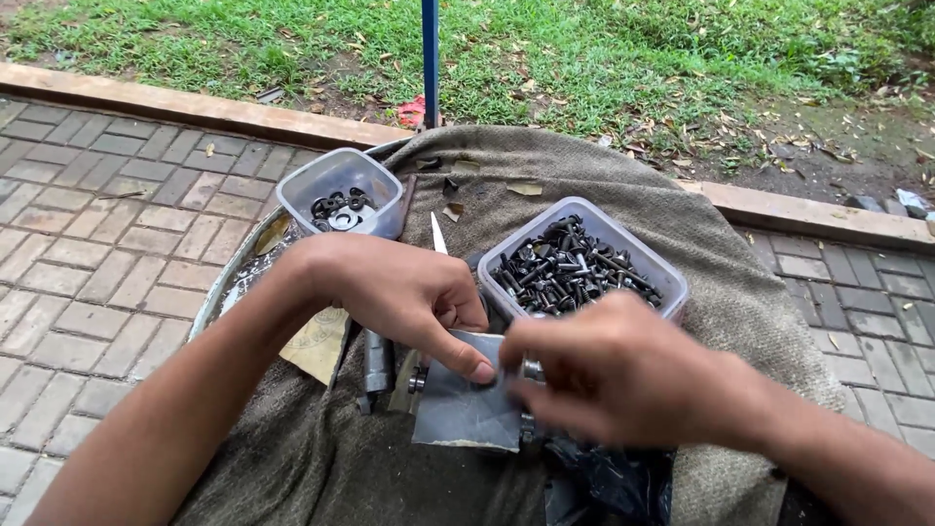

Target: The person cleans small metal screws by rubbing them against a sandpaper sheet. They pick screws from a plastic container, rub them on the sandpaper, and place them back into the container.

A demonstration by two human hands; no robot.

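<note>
Washers, dark and few, are seen in the small clear tub [341,190] at the left, set on the edge of the round table [219,292], which is draped with a brown-grey cloth [623,185]. A tan scrap of paper [317,343] and a dark metal cylinder [377,362] lie just below the left hand [394,292]. Left fingers [466,362] are curled narrow, with the thumb pressed down on a grey sheet [463,404], likely abrasive paper, which is pinned at its upper edge. A small metal part [531,370], seemingly a bolt or nut, is pinched between the hands against the sheet; only a bit of it is shown. Right hand [623,375] is blurred; its fingers [545,397] are closed tight around that part and touch the sheet's right edge. A larger clear tub [581,265], packed with dark bolts and screws, sits just behind both hands. Black plastic [604,482] is bunched under the right wrist.

Progress is judged as early: one piece is being handled, the big tub is still full, and only a handful of items are held in the small tub.
</note>
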